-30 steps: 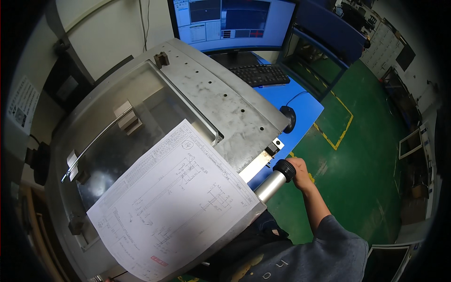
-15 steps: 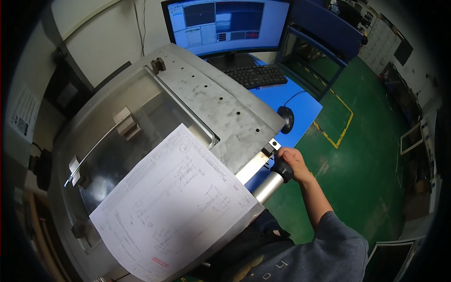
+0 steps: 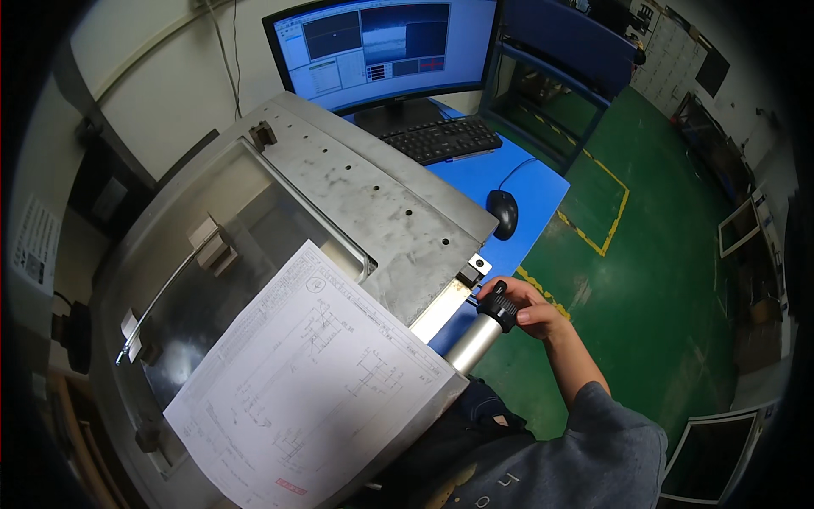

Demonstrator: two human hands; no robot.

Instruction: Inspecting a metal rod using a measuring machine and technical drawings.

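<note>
My right hand curls round a ribbed black knob, thumb on the near side and fingers over the far side. A small black crank handle stands up from the knob. The knob caps a silver cylinder at the right edge of a grey metal stage. A printed drawing sheet lies across the stage's near part. On the glass set into the stage, a thin metal rod rests on two small blocks, one a stepped block. My left hand is out of view.
Behind the stage a monitor shows software windows. A black keyboard and mouse sit on a blue table. A blue frame stands beyond. Yellow lines mark the green floor at the right.
My right hand's grip has shifted round the knob, and the crank handle now shows on top. The camera image on the monitor has changed. The whole view has moved slightly.
</note>
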